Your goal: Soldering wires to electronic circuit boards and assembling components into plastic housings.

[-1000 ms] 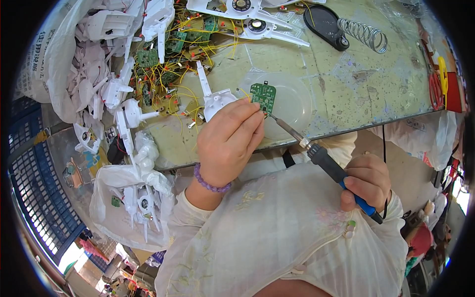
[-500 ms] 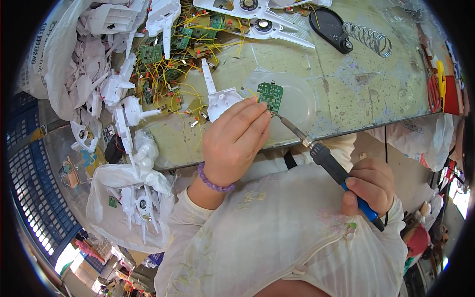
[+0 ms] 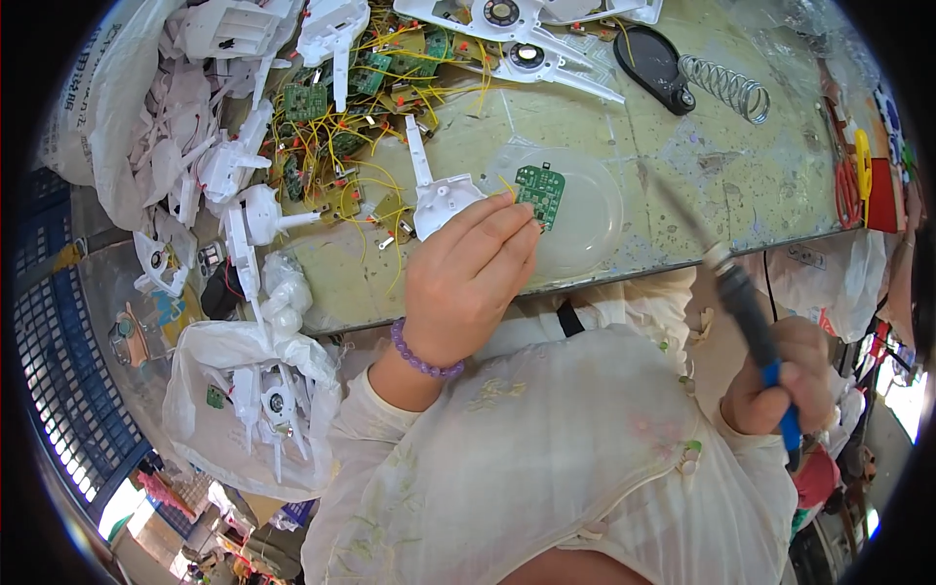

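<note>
My left hand (image 3: 473, 263) is closed at the near table edge, its fingers pinching the lower left side of a green circuit board (image 3: 541, 193). Under and beside those fingers lies a white plastic housing (image 3: 447, 200) with a long arm pointing away; a short yellow wire shows by the board. A clear round dish (image 3: 592, 219) sits beneath the board. Off to the right, my right hand (image 3: 785, 380) is wrapped round the blue handle of a soldering iron (image 3: 746, 302). Its tip, smeared by motion, points up and left, apart from the board.
Circuit boards with yellow wires (image 3: 341, 127) are heaped at the back left, beside a bag of white housings (image 3: 161, 146). A black lamp-shaped stand (image 3: 648, 63) and a metal spring (image 3: 731, 90) lie at the back right. Pliers (image 3: 846, 190) rest at the right edge. Another bag (image 3: 190, 419) hangs at the left.
My right hand has swung the soldering iron away from the board, to the right. My left hand keeps its pinch on the board, almost in the same place.
</note>
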`<state>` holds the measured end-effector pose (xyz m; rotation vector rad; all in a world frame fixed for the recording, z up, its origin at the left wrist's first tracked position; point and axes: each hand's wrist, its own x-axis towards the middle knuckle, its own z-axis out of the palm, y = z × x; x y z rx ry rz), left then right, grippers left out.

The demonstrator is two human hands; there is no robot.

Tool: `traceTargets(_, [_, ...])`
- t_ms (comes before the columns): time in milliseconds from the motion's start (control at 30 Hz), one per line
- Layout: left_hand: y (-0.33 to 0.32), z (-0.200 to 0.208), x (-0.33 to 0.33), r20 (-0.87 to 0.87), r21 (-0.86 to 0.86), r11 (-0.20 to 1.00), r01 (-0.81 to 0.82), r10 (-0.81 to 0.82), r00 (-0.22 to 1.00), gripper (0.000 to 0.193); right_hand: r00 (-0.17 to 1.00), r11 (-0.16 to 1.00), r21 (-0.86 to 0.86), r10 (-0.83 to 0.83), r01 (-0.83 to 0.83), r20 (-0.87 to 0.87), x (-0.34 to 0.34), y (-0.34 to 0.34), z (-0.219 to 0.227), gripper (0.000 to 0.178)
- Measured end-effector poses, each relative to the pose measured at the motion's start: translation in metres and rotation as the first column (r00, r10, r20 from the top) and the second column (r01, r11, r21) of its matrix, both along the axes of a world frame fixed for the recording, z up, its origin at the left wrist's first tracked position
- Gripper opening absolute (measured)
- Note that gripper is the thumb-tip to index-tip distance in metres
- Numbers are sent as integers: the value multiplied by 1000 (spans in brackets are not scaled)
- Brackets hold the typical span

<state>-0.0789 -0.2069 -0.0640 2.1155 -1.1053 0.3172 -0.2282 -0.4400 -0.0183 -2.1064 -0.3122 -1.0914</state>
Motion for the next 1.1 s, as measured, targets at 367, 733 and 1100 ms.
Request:
traceTargets(367, [-4,7,1,44,32,999,3,-5,999,17,750,502,-578,-565,643,344,18,-72,39,17])
traceTargets(733, [-3,10,-4,17,37,999,-20,20,1000,17,885,933,43,-323,357,-337,109,-42,9,11])
traceTargets(1100, [-6,10,-1,25,29,1000,2,-2,1000,17,700,735,71,-605,674,-380,54,-134,8,15])
